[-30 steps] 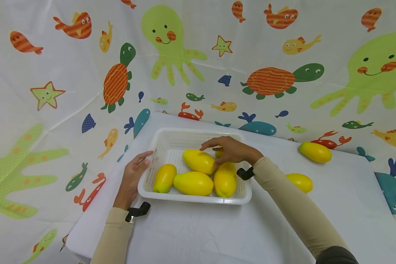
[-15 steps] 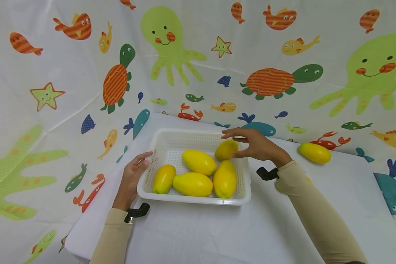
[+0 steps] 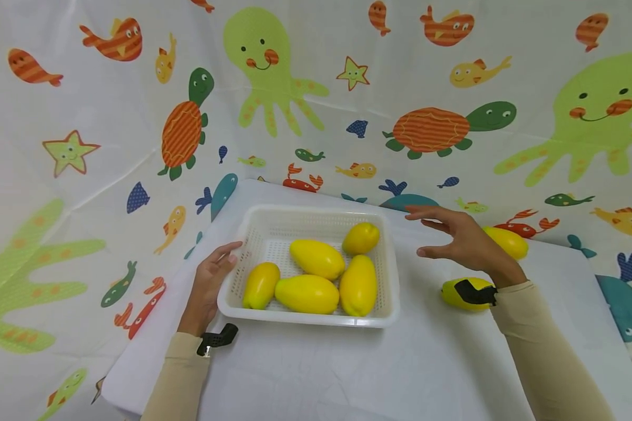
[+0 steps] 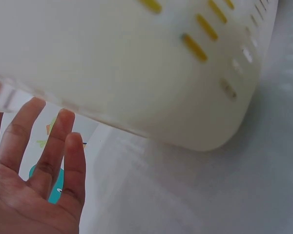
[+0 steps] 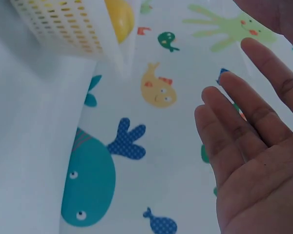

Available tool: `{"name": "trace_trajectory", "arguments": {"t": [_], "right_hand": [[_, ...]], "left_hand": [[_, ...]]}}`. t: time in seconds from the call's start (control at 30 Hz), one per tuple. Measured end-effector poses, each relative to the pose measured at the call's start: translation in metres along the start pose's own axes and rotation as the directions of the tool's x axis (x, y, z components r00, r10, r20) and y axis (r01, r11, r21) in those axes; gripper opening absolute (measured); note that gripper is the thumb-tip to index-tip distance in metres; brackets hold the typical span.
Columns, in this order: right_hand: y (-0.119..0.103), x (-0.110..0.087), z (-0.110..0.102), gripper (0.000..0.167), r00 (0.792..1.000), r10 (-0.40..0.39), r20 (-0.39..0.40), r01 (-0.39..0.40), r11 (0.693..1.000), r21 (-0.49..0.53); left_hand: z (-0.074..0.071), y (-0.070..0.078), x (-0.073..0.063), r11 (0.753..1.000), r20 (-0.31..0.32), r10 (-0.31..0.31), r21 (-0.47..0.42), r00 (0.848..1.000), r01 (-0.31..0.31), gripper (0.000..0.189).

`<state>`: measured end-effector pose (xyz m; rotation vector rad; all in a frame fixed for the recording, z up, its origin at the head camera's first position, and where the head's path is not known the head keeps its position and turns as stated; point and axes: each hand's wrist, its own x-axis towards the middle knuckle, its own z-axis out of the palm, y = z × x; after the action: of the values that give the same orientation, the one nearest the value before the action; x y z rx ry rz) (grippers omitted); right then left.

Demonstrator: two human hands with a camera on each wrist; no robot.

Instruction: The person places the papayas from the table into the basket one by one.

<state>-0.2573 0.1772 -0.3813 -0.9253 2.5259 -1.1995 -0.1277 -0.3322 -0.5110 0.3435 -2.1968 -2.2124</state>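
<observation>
A white perforated plastic basket (image 3: 309, 318) holds several yellow, papaya-like fruits, among them one fruit (image 3: 361, 238) in its back right corner and another (image 3: 317, 259) near the middle. My left hand (image 3: 210, 283) is at the basket's left side with fingertips right at the rim; in the left wrist view its fingers (image 4: 53, 151) extend beside the basket wall (image 4: 136, 73). To the right of the basket my right hand (image 3: 458, 242) hovers with thumb and fingers spread and nothing between them. The right wrist view shows its bare palm (image 5: 268, 190).
Two more yellow fruits lie on the white table (image 3: 305, 374) at right: one (image 3: 458, 295) partly behind the right wrist's black camera (image 3: 474, 292), another (image 3: 512, 242) farther back, partly covered by the hand. A sea-animal printed cloth (image 3: 316, 105) hangs behind and at left.
My right hand has left the fruit in the basket's back right corner and moved right, out over the table. The left hand has stayed at the rim.
</observation>
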Motion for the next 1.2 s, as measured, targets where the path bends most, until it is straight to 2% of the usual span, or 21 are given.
{"name": "trace_trajectory", "arguments": {"t": [0.17,0.3,0.67,0.83,1.0,1.2], "right_hand": [[0.005,-0.018,-0.009,0.065,0.999,0.008,-0.049,-0.009,1.0,-0.005],[0.013,-0.034,-0.016,0.069,0.996,0.048,-0.076,-0.05,0.998,-0.026],[0.04,-0.08,-0.024,0.071,0.981,0.141,-0.135,-0.141,0.99,0.009],[0.056,-0.096,-0.021,0.073,0.975,0.178,-0.137,-0.179,0.984,-0.002],[0.073,-0.111,-0.016,0.073,0.961,0.245,-0.132,-0.242,0.97,0.034],[0.091,-0.124,-0.008,0.074,0.958,0.283,-0.046,-0.281,0.958,0.049]], "left_hand": [[0.001,-0.001,0.003,1.0,0.004,0.014,-0.002,1.0,-0.014,0.06],[0.002,0.0,0.003,1.0,0.005,0.014,-0.006,1.0,-0.014,0.06],[0.001,0.0,0.001,1.0,0.002,0.005,-0.016,1.0,-0.004,0.06],[0.0,0.001,0.0,1.0,0.003,0.009,-0.021,1.0,-0.009,0.061],[-0.001,0.0,0.0,1.0,0.006,0.009,-0.03,1.0,-0.009,0.062],[-0.002,-0.004,0.0,1.0,0.002,0.004,-0.013,1.0,-0.004,0.061]]}}
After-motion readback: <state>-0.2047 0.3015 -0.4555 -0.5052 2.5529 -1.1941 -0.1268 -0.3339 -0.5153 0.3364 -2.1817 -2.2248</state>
